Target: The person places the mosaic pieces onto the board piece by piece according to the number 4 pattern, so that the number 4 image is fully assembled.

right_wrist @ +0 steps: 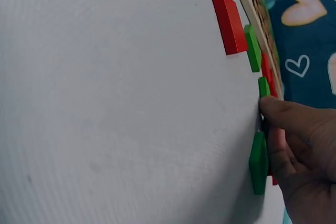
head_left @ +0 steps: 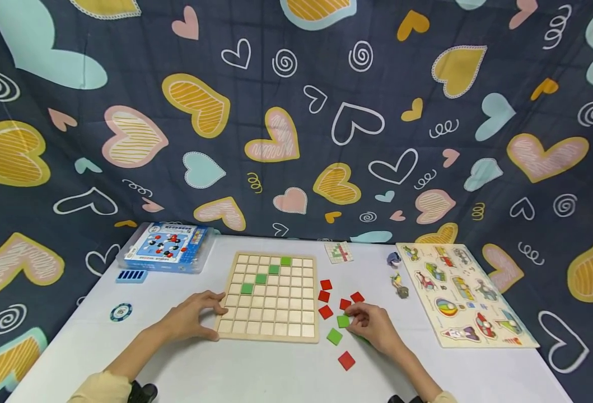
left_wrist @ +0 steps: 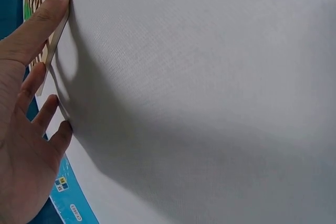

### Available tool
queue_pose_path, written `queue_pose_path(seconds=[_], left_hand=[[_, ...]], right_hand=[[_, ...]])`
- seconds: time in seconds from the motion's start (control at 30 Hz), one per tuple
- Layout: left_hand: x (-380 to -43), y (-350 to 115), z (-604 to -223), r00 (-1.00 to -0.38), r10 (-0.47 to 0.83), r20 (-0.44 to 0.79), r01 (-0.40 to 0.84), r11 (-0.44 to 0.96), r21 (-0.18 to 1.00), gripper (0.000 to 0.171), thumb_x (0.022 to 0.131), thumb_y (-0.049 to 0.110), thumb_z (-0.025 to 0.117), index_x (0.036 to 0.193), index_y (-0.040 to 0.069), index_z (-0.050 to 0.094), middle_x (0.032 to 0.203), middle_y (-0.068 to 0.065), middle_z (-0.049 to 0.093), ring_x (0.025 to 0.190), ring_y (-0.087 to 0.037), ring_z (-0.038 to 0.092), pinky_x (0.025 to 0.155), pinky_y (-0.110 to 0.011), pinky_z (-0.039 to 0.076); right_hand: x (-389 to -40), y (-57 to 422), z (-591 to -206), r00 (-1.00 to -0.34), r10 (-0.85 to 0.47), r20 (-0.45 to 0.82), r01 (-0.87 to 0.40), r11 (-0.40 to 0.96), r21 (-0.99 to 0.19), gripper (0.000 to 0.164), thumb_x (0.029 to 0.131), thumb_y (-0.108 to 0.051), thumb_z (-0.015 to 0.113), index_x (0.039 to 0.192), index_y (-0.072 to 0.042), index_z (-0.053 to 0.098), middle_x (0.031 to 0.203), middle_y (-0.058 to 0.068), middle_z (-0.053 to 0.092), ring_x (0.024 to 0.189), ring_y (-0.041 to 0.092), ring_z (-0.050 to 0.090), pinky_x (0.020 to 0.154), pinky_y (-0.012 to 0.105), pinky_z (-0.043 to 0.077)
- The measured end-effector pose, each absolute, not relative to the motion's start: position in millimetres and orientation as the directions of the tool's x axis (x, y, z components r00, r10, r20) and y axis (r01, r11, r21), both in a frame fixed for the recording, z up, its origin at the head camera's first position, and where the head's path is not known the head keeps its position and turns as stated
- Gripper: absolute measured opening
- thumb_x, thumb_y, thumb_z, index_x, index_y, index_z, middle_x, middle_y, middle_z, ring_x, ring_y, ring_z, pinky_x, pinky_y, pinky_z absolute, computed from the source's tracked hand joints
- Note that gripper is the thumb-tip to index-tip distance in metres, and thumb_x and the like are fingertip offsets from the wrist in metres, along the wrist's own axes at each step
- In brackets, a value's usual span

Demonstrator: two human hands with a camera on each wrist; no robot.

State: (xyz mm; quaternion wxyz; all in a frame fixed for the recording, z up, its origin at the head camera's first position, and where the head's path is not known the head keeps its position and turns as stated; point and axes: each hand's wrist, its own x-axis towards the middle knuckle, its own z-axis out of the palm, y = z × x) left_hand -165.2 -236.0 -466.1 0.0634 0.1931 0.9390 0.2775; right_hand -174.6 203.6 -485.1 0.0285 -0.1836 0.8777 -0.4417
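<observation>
Head cam: L hand (head_left: 191, 319), fingers spread, at board (head_left: 269, 303) edge (brace lightly); R hand (head_left: 374, 328) pinches green tile (head_left: 342, 322), best by edges.

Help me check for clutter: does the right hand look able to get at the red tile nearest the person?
Probably yes: the red tile lies close to the right hand, with nothing on it and bare table around it. The hand appears to pinch a green tile, which it may need to release first.

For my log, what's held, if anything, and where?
Left hand touches the left edge of the board; right hand, the edge of a green tile; whether either grips is unclear.
</observation>
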Motion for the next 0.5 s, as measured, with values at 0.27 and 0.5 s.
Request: queue_pose_path(seconds=[0.27,0.5], left_hand=[[-167,-238,-467,-0.905,0.424,0.021,0.367,0.755,0.543,0.042,0.061,0.041,0.086,0.097,0.028,0.070,0.138,-0.009,0.053,0.120,-0.042,0.047,0.081,-0.073,0.040],[-166,-239,-468,-0.896,0.442,0.028,0.386,0.749,0.538,0.043,0.062,0.042,0.085,0.099,0.026,0.071,0.137,-0.011,0.054,0.119,-0.041,0.048,0.087,-0.067,0.041]], right_hand=[[-175,193,-483,-0.977,-0.189,0.096,-0.172,0.444,-0.879,0.028,0.076,0.003,0.076,0.102,0.005,0.069,0.094,0.013,0.071,0.077,0.014,0.066,0.069,0.020,0.055],[-181,173,-485,-0.988,-0.126,0.085,-0.127,0.375,-0.919,0.029,0.074,0.007,0.076,0.102,0.005,0.069,0.097,0.016,0.071,0.084,0.022,0.070,0.073,0.023,0.056]])
